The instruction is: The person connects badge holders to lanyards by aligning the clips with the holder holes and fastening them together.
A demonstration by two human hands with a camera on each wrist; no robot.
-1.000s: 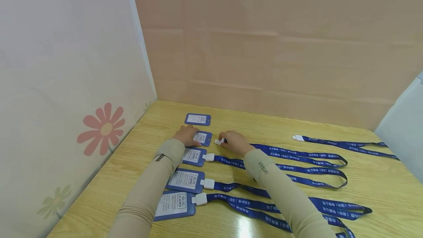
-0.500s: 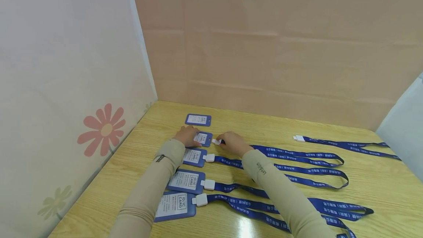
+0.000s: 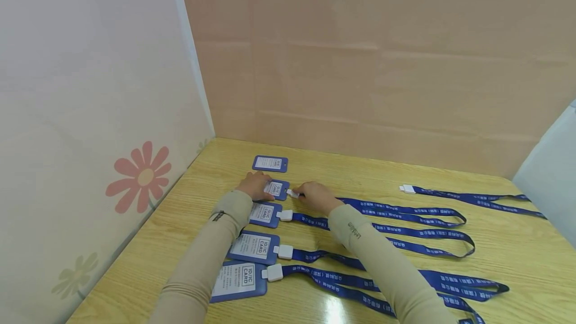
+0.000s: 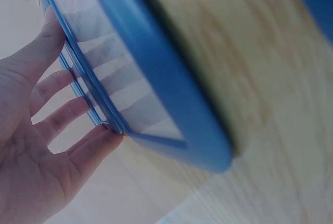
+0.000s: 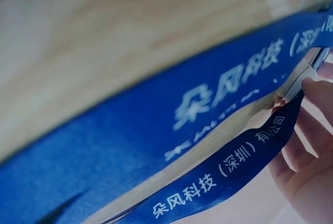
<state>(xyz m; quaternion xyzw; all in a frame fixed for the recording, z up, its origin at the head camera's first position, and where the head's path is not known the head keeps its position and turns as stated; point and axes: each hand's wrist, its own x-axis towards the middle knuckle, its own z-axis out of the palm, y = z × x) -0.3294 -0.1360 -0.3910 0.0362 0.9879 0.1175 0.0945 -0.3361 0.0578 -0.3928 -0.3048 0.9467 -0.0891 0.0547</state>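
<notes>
My left hand (image 3: 254, 185) grips a blue ID card holder (image 3: 280, 190) by its left end. In the left wrist view, its thumb and fingers hold the holder's frame (image 4: 200, 130) along one edge. My right hand (image 3: 314, 196) pinches the white clip (image 3: 293, 193) of a blue lanyard (image 3: 405, 211). That clip meets the holder's slotted right end in the head view; whether it is through the slot is too small to tell. The right wrist view has the printed strap (image 5: 208, 180) trailing from the fingers, another strap (image 5: 156, 99) lying nearer the camera.
Three card holders with white clips (image 3: 285, 215) and lanyards lie in a column nearer me. A loose card holder (image 3: 270, 163) is beyond my left hand. Another lanyard (image 3: 472, 198) lies at the far right. Walls border the wooden table (image 3: 360, 169) at the left and back.
My right hand has moved slightly left, bringing the white clip from a gap away up to the card holder's slotted end. The left hand and its holder have stayed nearly still.
</notes>
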